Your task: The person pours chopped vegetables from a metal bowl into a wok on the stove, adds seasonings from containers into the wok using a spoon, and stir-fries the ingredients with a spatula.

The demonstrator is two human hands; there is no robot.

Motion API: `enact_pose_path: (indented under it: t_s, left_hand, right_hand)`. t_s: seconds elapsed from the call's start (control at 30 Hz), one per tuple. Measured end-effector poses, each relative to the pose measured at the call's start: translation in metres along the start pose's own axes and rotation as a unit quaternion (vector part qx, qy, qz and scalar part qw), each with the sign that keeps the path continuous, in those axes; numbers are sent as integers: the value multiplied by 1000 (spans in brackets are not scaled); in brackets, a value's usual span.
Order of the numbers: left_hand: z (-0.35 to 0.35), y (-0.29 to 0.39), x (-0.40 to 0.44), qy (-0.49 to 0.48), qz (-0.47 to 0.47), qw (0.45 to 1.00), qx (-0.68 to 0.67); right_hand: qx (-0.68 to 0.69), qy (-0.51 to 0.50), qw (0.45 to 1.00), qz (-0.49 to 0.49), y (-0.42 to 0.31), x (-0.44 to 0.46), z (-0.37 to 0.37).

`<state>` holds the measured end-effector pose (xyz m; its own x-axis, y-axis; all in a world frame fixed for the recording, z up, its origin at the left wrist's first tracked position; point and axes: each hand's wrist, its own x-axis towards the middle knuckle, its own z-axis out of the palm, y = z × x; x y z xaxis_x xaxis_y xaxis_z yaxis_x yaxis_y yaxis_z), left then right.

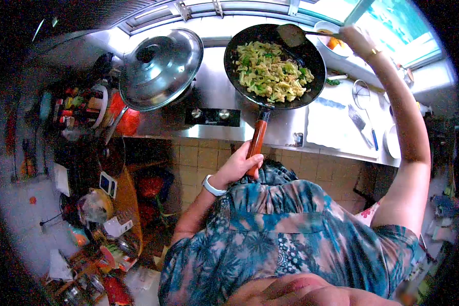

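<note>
My left hand is closed round the reddish-brown handle of a dark wok on the stove. Chopped, pale yellow-green food, perhaps cauliflower with green bits, lies in the wok's middle and near side. At the upper right, my raised right hand grips the far end of a spatula. The spatula's broad blade is over the wok's far right rim, apart from the heap of food. The right fingers are partly blurred.
A wok with a domed metal lid stands on the left of the stove. On the right counter lie a cleaver, a strainer and a white board. A bowl with orange food sits by the window.
</note>
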<state>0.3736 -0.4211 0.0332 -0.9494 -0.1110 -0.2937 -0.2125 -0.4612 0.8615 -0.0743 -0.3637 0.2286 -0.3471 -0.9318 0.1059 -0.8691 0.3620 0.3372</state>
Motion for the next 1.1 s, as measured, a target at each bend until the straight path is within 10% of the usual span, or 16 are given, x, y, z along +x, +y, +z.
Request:
enact_pose_path:
  t_s: [0.33, 0.7, 1.1]
  left_hand:
    - [4, 3, -2, 22, -6, 1000, -4]
    - [1, 4, -1, 6, -8, 1000, -17]
    - [3, 4, -1, 5, -13, 1000, -18]
  right_hand:
    - [-52, 37, 971, -232, -92, -9, -19]
    - [-198, -40, 975, -91, -110, -165, -103]
    - [87, -60, 993, 54, -56, -118, -49]
